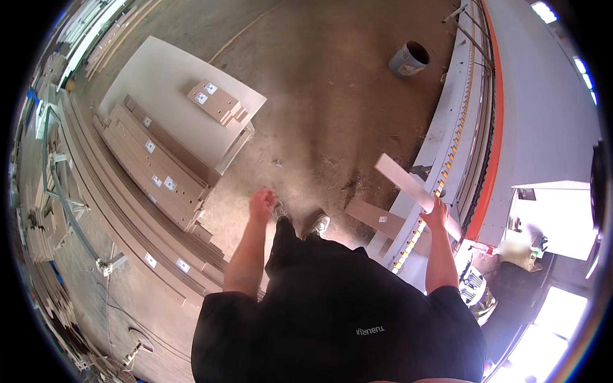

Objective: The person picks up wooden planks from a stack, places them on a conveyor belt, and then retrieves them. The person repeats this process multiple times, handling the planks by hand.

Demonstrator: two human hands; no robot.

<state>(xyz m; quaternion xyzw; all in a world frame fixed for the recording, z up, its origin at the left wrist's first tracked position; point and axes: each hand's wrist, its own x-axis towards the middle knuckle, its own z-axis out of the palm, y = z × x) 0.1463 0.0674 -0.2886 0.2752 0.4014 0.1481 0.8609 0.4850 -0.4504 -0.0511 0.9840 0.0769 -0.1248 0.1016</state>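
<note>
My right hand [435,214] grips a narrow light-brown board [402,179] near its rear end. The board slants across the roller edge of a long machine [461,131], its far end jutting out to the left. Below it, a labelled brown panel [383,218] lies partly under the machine's edge. My left hand [262,204] hangs in front of me above the floor, its fingers curled with nothing visible in them. It is apart from the stacked drilled panels [153,156] on the left.
On the left, a large pale sheet [163,76] carries a short pile of labelled panels [216,102]. Long board stacks [121,210] run beside me. A metal bucket [407,60] stands on the floor ahead. An orange strip [496,127] runs along the machine at right.
</note>
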